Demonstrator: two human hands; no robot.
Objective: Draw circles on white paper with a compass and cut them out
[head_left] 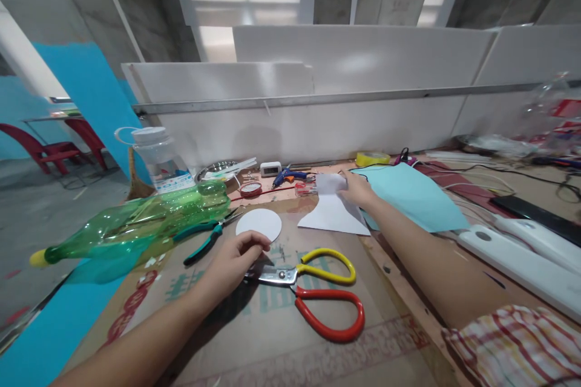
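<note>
My right hand (357, 188) is pinched on the upper edge of a cut white paper piece (333, 213) with a curved side, which lies partly on the cardboard. Loosely curled, my left hand (247, 254) rests beside a white paper circle (259, 224), a gap showing between its fingers and thumb. Large scissors (282, 276) with one yellow and one red handle lie under or against that hand; their blade tips are hidden by it. Left of the circle are teal-handled pliers (211, 239), and a green plastic bottle (136, 224) with a yellow cap lies on its side.
Cardboard (227, 338) covers the worktop. Behind stand a clear water jug (163, 160), a small digital clock (271, 169), a blue glue gun (287, 177) and yellow tape (372, 159). Light-blue paper (408, 196) and a white power strip (512, 266) lie at right.
</note>
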